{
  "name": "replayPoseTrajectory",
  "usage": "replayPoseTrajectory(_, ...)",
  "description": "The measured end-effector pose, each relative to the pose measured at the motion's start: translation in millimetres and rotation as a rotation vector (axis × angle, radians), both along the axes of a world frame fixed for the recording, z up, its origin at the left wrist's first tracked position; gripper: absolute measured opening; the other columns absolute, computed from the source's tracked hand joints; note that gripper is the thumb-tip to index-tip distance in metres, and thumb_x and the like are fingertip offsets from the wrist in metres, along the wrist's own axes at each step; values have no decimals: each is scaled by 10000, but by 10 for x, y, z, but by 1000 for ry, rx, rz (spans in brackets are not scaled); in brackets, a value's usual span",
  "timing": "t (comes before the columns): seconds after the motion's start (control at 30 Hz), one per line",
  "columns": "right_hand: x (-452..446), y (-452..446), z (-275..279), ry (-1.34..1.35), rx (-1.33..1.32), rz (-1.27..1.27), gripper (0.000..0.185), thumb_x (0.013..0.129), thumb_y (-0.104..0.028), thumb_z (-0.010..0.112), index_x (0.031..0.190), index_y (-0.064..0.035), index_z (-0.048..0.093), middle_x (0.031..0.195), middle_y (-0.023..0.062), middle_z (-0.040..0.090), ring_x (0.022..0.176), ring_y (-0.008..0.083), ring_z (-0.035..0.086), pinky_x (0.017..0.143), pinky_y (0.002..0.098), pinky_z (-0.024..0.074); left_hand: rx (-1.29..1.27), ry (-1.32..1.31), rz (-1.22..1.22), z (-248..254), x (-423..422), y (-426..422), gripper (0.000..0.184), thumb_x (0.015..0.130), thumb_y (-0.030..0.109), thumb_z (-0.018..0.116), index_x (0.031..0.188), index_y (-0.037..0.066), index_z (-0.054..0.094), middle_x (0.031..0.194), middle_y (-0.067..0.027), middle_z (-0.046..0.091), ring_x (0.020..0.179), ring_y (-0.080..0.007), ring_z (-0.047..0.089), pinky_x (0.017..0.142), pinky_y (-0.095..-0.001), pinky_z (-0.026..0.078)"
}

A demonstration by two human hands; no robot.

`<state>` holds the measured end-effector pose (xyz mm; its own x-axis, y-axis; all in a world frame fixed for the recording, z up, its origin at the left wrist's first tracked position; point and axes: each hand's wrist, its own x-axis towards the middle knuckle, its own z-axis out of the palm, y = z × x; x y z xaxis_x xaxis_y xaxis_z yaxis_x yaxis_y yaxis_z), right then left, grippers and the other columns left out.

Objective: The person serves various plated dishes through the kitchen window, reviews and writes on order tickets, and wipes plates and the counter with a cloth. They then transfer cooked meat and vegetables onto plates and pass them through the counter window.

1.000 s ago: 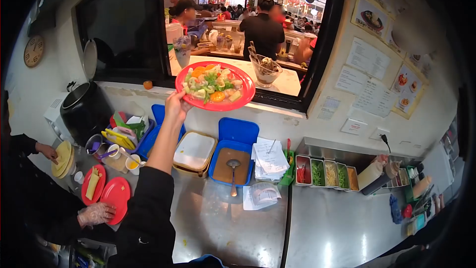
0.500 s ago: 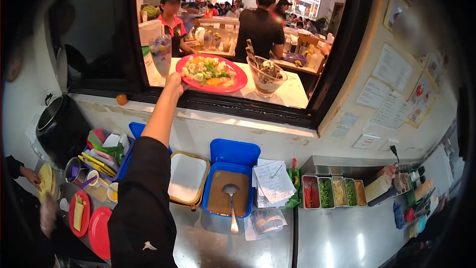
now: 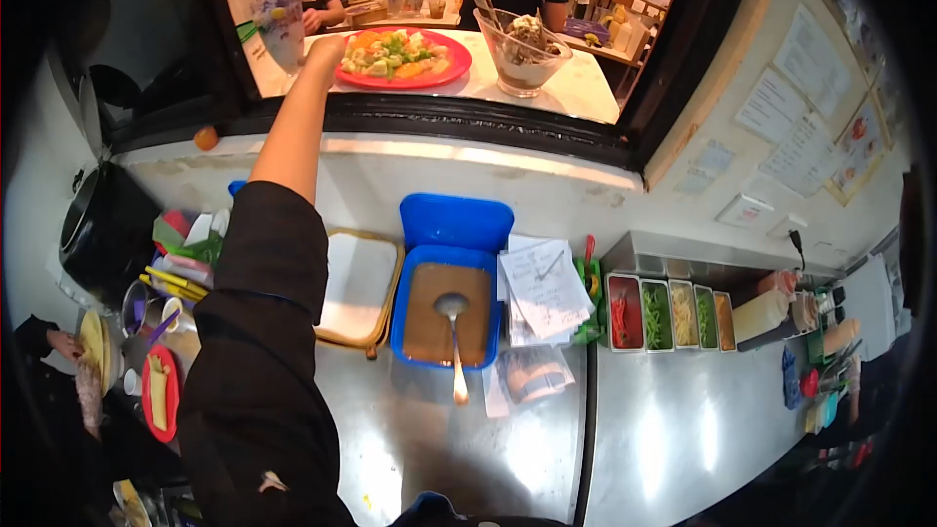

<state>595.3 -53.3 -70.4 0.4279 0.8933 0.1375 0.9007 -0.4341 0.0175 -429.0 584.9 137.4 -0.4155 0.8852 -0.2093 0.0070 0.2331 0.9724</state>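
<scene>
My left hand (image 3: 324, 54) reaches through the window opening at the end of a black sleeve. It holds the left rim of a red plate (image 3: 455, 73) of chopped salad with orange slices; most of its fingers are hidden. The plate appears to rest on the white ledge (image 3: 590, 107) beyond the window frame. Left of my hand stands a tall glass (image 3: 281, 34) with a purple and white dessert. On the plate's right is a glass bowl (image 3: 522, 73) of chocolate sundae with wafer sticks. My right hand is out of view.
Below the window, a blue tub (image 3: 400, 332) of brown liquid holds a ladle (image 3: 453, 317). Beside it lie paper slips (image 3: 547, 283) and topping containers (image 3: 656, 312). At left, a co-worker's hand (image 3: 66, 344) touches stacked yellow rounds. People stand beyond the window.
The red plate has gone from being held tilted at the window to lying flatter on the ledge, my left hand still at its rim. The camera view has tipped downward.
</scene>
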Motion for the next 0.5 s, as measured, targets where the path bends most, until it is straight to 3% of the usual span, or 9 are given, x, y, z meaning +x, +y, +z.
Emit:
replayPoseTrajectory(0.07, 62, -14, -142, 69, 11, -26, 184, 716, -84, 526, 869, -14, 599, 811, 136, 618, 745, 293, 575, 633, 382, 479, 167, 295, 240, 759, 1689, -1278, 439, 855, 280, 499, 1213, 28, 471, 1158, -122, 532, 955, -248, 533, 785, -423, 461)
replayPoseTrajectory(0.13, 118, -90, -303, 132, 16, -55, 200, 711, -79, 525, 884, -10, 600, 818, 139, 618, 752, 297, 573, 636, 383, 478, 470, 174, 82, 770, 2250, -1880, 482, 860, 319, 537, 1236, 29, 452, 1138, -97, 543, 929, -205, 550, 813, -350, 462)
replayPoseTrajectory(0.23, 243, -178, -533, 273, 22, -115, 226, 704, -70, 524, 906, -4, 600, 828, 143, 620, 763, 302, 570, 641, 385, 475, 527, 41, -423, 730, 3343, -3292, 489, 895, 287, 521, 1298, 41, 393, 1122, -111, 560, 968, -197, 568, 824, -340, 462)
replayPoseTrajectory(0.3, 415, -264, -721, 432, 34, -173, 244, 700, -65, 523, 921, 0, 601, 835, 147, 620, 770, 305, 568, 644, 386, 474, 462, -182, -968, 297, 3889, -3986, 476, 923, 261, 489, 1315, 23, 363, 1164, -123, 546, 1010, -235, 562, 885, -353, 435)
replayPoseTrajectory(0.33, 570, -369, -867, 549, 59, -214, 252, 697, -62, 523, 929, 2, 601, 838, 148, 621, 774, 307, 567, 646, 386, 473, 410, -181, -1175, 137, 4182, -4232, 514, 909, 282, 516, 1333, 44, 350, 1146, -108, 553, 1022, -190, 546, 867, -337, 431)
replayPoseTrajectory(0.37, 743, -444, -1017, 727, 95, -284, 261, 695, -60, 522, 936, 4, 601, 842, 150, 621, 777, 308, 566, 648, 387, 472, 102, -260, -1398, -127, 4415, -4442, 508, 926, 312, 475, 1314, 6, 363, 1210, -145, 512, 1102, -256, 507, 926, -358, 405)
replayPoseTrajectory(0.43, 1049, -644, -1224, 1063, 163, -446, 280, 691, -54, 522, 951, 8, 602, 849, 153, 622, 784, 312, 564, 651, 388, 470, -256, 144, -1390, -626, 4881, -4775, 539, 910, 349, 484, 1313, 11, 369, 1246, -179, 484, 1167, -288, 456, 953, -390, 382)
replayPoseTrajectory(0.47, 1173, -703, -1333, 1136, 166, -474, 289, 688, -51, 521, 958, 10, 602, 852, 154, 622, 788, 313, 563, 653, 388, 470, -334, 498, -1326, -982, 5040, -4967, 548, 885, 367, 505, 1294, 18, 398, 1204, -194, 512, 1110, -316, 498, 939, -394, 391)
replayPoseTrajectory(0.5, 1213, -707, -1429, 1008, 212, -374, 255, 674, -72, 535, 910, 6, 591, 818, 155, 609, 754, 313, 555, 631, 396, 459, -402, 857, -1228, -1278, 5133, -5041, 557, 860, 384, 526, 1275, 25, 427, 1163, -210, 541, 1053, -344, 539, 926, -398, 401)
